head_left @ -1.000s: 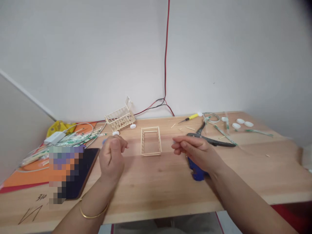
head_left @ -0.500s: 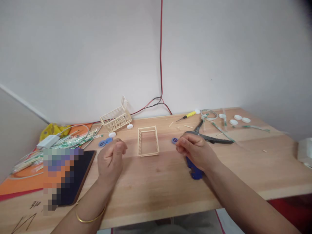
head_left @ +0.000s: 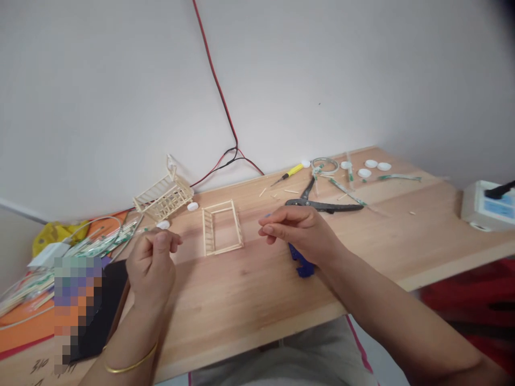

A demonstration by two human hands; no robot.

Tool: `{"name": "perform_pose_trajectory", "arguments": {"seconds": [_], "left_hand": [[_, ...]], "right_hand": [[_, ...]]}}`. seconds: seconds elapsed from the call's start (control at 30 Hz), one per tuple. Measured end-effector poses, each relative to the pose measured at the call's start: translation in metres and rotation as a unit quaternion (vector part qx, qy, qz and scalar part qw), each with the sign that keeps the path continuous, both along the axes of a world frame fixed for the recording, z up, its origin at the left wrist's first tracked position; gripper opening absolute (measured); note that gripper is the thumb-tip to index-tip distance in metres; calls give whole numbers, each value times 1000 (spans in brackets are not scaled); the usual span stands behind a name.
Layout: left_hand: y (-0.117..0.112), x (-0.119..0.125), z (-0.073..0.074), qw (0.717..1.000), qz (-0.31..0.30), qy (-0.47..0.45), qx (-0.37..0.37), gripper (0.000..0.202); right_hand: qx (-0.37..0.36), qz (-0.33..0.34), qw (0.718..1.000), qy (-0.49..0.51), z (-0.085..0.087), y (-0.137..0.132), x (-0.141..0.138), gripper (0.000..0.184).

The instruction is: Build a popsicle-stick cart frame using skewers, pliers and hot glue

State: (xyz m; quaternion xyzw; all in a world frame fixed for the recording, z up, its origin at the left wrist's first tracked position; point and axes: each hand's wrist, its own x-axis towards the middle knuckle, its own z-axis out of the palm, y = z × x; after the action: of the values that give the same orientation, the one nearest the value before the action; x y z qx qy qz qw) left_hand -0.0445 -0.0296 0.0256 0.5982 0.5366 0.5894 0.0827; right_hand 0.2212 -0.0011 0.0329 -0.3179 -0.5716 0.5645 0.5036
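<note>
My left hand (head_left: 154,264) hovers over the wooden table (head_left: 249,300) in a loose fist, thumb against fingertips, with nothing visible in it. My right hand (head_left: 298,230) is pinched shut, and a speck of blue shows at its fingertips; I cannot make out what it is. Between the hands lies a small rectangular frame of thin wooden sticks (head_left: 222,228). A blue tool (head_left: 301,264) lies on the table, partly hidden under my right wrist.
A small stick-built cart (head_left: 163,195) and white caps (head_left: 193,206) sit near the wall. Black pliers (head_left: 322,203), a yellow screwdriver (head_left: 292,172) and more caps (head_left: 372,167) lie at the back right. A white box (head_left: 485,206) is far right, a dark tablet (head_left: 107,300) and clutter left.
The view has swung right and tilted, shifting everything leftward in frame. My right hand has lifted slightly with its fingers still pinched. The left fist keeps its pose.
</note>
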Motion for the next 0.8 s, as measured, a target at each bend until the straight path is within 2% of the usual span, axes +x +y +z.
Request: {"name": "perform_pose_trajectory", "arguments": {"seconds": [0.07, 0.17, 0.33, 0.47, 0.57, 0.67, 0.8], "left_hand": [[0, 0, -1, 1000, -10, 10, 3, 36], [1, 1, -2, 998, -60, -1, 35, 42], [2, 5, 0, 987, -130, -73, 60, 34], [-3, 8, 2, 981, -165, -76, 65, 23], [-8, 7, 4, 978, -183, -43, 89, 17], [-13, 4, 5, 973, -215, 20, 83, 27], [-21, 8, 10, 944, -305, 110, 56, 36]], "right_hand": [[10, -30, 999, -3, -2, 1, 1, 20], [22, -53, 998, -29, -3, 2, 4, 30], [38, 18, 998, -43, -1, 0, 2, 28], [57, 50, 997, -23, -1, -1, -2, 24], [55, 62, 997, -7, -3, -2, -2, 16], [51, 58, 997, -21, -6, 0, 0, 11], [79, 76, 992, -56, -9, -2, 2, 22]]}}
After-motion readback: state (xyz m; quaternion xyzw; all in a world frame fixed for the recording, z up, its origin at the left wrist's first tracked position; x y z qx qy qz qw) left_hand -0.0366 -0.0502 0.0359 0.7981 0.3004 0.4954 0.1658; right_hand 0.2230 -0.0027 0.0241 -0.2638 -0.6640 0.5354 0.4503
